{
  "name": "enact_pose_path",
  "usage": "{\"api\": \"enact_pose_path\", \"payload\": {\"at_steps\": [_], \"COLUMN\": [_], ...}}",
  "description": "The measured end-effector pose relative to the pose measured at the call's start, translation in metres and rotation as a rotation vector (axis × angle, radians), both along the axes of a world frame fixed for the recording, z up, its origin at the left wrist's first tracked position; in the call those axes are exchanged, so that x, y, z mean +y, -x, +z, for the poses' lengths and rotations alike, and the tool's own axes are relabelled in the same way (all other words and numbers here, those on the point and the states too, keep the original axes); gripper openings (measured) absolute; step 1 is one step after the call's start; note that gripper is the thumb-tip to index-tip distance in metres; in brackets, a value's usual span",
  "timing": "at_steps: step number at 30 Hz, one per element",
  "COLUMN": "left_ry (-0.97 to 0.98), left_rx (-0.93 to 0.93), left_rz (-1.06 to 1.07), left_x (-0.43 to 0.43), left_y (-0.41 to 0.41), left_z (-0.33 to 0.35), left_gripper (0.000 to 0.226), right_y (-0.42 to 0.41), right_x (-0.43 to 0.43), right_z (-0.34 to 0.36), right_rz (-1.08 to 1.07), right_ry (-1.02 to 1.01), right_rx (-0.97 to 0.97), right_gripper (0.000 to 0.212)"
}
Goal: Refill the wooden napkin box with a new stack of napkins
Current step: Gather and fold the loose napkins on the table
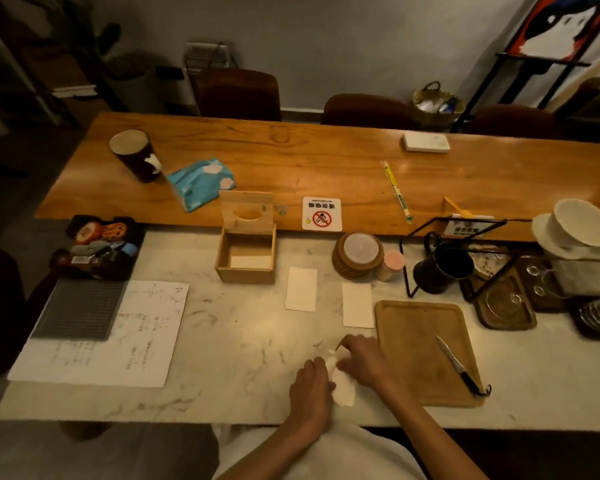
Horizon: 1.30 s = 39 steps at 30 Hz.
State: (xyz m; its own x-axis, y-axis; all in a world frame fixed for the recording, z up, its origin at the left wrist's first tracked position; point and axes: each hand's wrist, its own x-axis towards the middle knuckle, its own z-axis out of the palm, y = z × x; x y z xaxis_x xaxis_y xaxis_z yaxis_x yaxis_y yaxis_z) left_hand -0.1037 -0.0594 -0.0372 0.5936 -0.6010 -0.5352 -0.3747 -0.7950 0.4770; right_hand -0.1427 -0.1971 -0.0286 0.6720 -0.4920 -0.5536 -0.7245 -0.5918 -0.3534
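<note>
Both hands point(336, 372) pinching napkin point(343, 386), box point(246, 252) open

The wooden napkin box point(246, 252) is set upright on the marble counter point(222, 327), at its far edge against the wooden table; its hinged lid (with an oval slot cut through it) is stood open, and only a thin pale layer is seen on its floor. Two flat folded napkins point(301, 288) point(358, 305) are laid on the counter just to the right of the box, slightly apart. A third, crumpled napkin point(343, 386) is found nearer the counter's front edge, well apart from the box.
</note>
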Motion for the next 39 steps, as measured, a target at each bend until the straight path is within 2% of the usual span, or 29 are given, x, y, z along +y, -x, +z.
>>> {"api": "enact_pose_path", "payload": {"at_steps": [3, 6, 8, 10, 12, 14, 17, 22, 25, 27, 29, 31, 33, 34, 37, 39], "left_ry": [0.004, 0.093, 0.271, 0.386, 0.388, 0.336, 0.178, 0.094, 0.061, 0.051, 0.063, 0.183, 0.326, 0.346, 0.244, 0.160], "left_rx": [-0.023, 0.024, 0.140, 0.159, 0.102, 0.074, 0.054, -0.020, -0.033, -0.076, -0.111, -0.061, 0.045, 0.080, 0.183, 0.169], "left_rz": [0.064, 0.180, 0.390, 0.582, 0.679, 0.716, 0.707, 0.674, 0.661, 0.586, 0.502, 0.474, 0.463, 0.436, 0.371, 0.337], "left_x": [0.000, -0.004, -0.011, -0.022, -0.038, -0.055, -0.070, -0.074, -0.068, -0.060, -0.051, -0.046, -0.051, -0.059, -0.095, -0.115], "left_y": [-0.002, -0.024, -0.050, -0.080, -0.104, -0.119, -0.125, -0.117, -0.114, -0.111, -0.108, -0.100, -0.089, -0.084, -0.066, -0.057], "left_z": [0.001, 0.007, 0.017, 0.024, 0.026, 0.021, 0.013, 0.000, -0.001, -0.002, -0.001, 0.004, 0.015, 0.018, 0.019, 0.012], "left_gripper": [0.050, 0.042, 0.024, 0.012, 0.013, 0.026, 0.046, 0.053, 0.053, 0.054, 0.050, 0.033, 0.014, 0.013, 0.036, 0.041], "right_y": [-0.009, -0.030, -0.059, -0.100, -0.141, -0.171, -0.192, -0.198, -0.193, -0.182, -0.160, -0.128, -0.097, -0.085, -0.069, -0.068], "right_x": [-0.002, -0.018, -0.033, -0.043, -0.047, -0.046, -0.045, -0.045, -0.045, -0.047, -0.051, -0.059, -0.069, -0.074, -0.086, -0.089], "right_z": [0.007, 0.024, 0.035, 0.040, 0.041, 0.033, 0.018, 0.007, 0.012, 0.019, 0.028, 0.039, 0.045, 0.046, 0.036, 0.024], "right_rz": [0.011, 0.026, 0.089, 0.143, 0.176, 0.247, 0.365, 0.386, 0.387, 0.339, 0.212, 0.100, 0.034, 0.032, 0.115, 0.167], "right_ry": [-0.144, -0.262, -0.223, -0.124, -0.065, -0.019, 0.089, 0.239, 0.212, 0.079, -0.131, -0.233, -0.172, -0.098, 0.056, 0.085], "right_rx": [-0.027, -0.151, -0.212, -0.264, -0.257, -0.213, -0.150, -0.040, 0.039, -0.003, -0.133, -0.283, -0.383, -0.393, -0.334, -0.283], "right_gripper": [0.020, 0.018, 0.024, 0.037, 0.042, 0.042, 0.042, 0.050, 0.046, 0.042, 0.035, 0.027, 0.021, 0.020, 0.018, 0.014]}}
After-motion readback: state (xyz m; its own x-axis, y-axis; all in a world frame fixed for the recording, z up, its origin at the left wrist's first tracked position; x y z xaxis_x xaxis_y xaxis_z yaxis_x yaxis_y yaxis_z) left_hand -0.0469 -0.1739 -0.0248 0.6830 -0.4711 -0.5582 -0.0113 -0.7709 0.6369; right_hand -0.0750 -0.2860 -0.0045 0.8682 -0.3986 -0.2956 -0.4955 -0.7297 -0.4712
